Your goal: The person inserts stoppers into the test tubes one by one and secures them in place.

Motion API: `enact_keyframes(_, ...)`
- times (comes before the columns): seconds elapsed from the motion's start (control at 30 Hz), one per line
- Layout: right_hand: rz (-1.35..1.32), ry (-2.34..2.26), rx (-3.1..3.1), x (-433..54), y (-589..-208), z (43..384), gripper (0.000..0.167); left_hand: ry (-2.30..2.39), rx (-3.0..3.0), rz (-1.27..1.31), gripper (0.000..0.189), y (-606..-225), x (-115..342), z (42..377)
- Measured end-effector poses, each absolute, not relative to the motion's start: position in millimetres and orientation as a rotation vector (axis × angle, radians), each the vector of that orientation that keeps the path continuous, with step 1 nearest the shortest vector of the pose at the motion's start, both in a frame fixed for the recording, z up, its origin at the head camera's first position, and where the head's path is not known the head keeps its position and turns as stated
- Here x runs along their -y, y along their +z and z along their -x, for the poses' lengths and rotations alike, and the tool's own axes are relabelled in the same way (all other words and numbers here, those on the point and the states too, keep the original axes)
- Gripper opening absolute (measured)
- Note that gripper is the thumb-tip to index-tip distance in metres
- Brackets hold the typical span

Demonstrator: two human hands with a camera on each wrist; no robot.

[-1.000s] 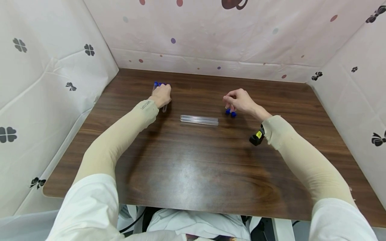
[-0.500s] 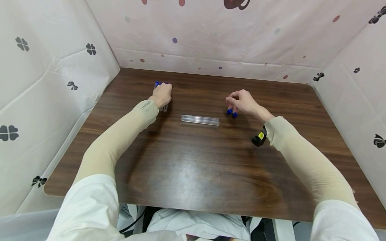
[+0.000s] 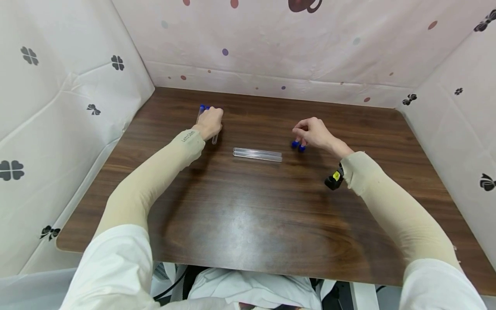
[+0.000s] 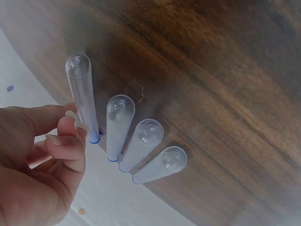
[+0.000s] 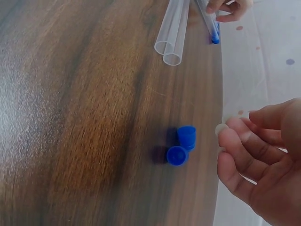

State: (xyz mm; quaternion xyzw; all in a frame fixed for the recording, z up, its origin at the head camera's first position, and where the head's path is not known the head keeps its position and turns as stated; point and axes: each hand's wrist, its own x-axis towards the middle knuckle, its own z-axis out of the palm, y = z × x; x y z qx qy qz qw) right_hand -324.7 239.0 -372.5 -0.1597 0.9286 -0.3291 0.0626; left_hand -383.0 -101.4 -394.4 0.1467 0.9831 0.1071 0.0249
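Near the back left, my left hand (image 3: 209, 123) pinches a clear test tube (image 4: 83, 92) with a blue cap; its rounded end points toward me. Beside it, several more capped tubes (image 4: 121, 120) fan out in the left wrist view, partly hidden by the hand from above. My right hand (image 3: 314, 132) hovers by two loose blue caps, its fingers loosely curled and holding nothing. In the right wrist view one cap (image 5: 177, 156) shows its hollow side, with another cap (image 5: 186, 135) against it. Uncapped clear tubes (image 3: 257, 154) lie side by side between the hands, mouths toward the right.
The brown wooden table (image 3: 232, 215) runs back to a patterned white cloth wall (image 3: 248, 56), with cloth on both sides as well. A black wrist camera (image 3: 333, 181) hangs beneath my right wrist, just over the tabletop.
My left hand has shifted slightly right, and the tube end below it now stands farther right and alone in view. The right hand has barely moved.
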Motion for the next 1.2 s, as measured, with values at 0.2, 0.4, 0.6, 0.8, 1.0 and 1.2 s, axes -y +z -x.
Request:
enact_keyframes(0.2,0.473,-0.975,-2.801,-242,-375,326,0.027,0.31,-3.05,-0.47,0.009,-395,101,382)
enact_keyframes(0.4,0.473,-0.961,-2.802,-243,-377,326,0.027,0.306,-3.045,-0.487,0.015,-394,99,379)
enact_keyframes(0.6,0.479,-0.914,-2.813,-245,-379,328,0.025,0.211,-3.077,-0.641,0.023,-391,80,370)
enact_keyframes(0.8,0.482,-0.84,-2.817,-247,-383,329,0.019,0.219,-2.961,-0.893,0.017,-384,58,359)
enact_keyframes(1.0,0.554,-0.723,-2.851,-249,-384,327,0.015,0.353,-2.672,-1.114,0.016,-379,48,347)
enact_keyframes(1.2,0.653,-0.595,-2.883,-247,-386,326,0.015,0.415,-2.561,-1.155,0.017,-381,46,342)
